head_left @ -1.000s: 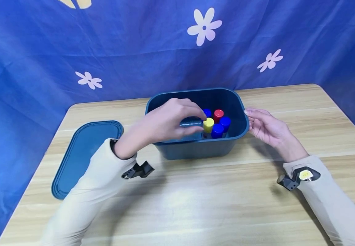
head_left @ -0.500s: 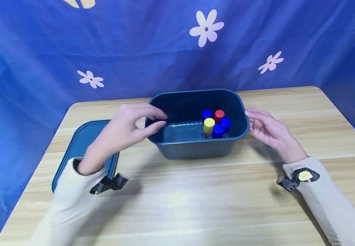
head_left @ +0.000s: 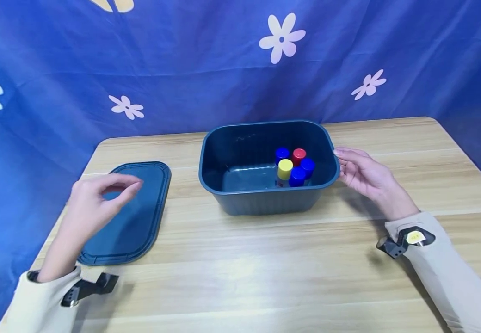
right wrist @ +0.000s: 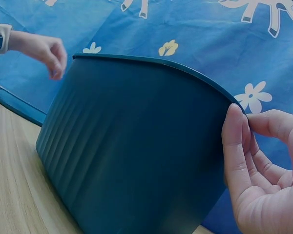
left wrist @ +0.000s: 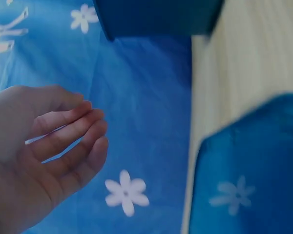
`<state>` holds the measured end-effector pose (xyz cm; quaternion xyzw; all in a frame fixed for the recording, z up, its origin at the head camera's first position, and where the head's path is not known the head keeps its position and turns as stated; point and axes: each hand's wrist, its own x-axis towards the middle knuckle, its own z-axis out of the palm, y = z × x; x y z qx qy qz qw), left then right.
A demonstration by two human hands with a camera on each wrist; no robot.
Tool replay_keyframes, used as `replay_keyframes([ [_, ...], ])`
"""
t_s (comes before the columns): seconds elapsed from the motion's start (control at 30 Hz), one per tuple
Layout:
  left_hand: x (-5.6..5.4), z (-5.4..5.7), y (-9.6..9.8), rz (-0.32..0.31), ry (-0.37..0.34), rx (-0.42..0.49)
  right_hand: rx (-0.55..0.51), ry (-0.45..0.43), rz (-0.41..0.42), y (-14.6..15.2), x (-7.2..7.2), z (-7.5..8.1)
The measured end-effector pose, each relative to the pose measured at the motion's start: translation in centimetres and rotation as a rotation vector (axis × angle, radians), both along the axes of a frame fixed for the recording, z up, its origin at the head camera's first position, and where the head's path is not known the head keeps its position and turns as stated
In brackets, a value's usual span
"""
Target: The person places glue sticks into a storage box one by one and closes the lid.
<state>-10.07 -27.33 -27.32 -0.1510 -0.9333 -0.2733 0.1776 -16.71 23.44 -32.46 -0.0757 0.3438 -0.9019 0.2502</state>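
Note:
My right hand (head_left: 367,178) pinches the right end of the rim of a dark teal plastic bin (head_left: 269,203) between thumb and fingers; the right wrist view shows this grip on the bin's wall (right wrist: 136,136) close up. Inside the bin, at its right half, several small capped containers stand upright: one yellow cap (head_left: 285,167), one red cap (head_left: 299,155) and blue caps (head_left: 297,175). Their lower parts are mostly hidden. Over the flat teal lid (head_left: 140,231) at the left hovers my left hand (head_left: 86,208), holding nothing, fingers loosely bent towards the thumb.
The light wood table (head_left: 240,277) ends at the back against a blue curtain (head_left: 199,69) with white flowers. The lid lies flat near the table's left edge, apart from the bin. The left part of the bin's floor (head_left: 250,178) shows bare.
My left hand has come out from over the containers in the bin and swung left and nearer, to above the lid. The right hand stays at the rim; the bin stands as before.

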Motion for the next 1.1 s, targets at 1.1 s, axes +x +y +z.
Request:
replay_keyframes([
  [1.1, 4.3, -4.4, -7.4, 0.294, -0.164, 0.032, -0.007, 0.013, -0.005, 0.1, -0.1, -0.1],
])
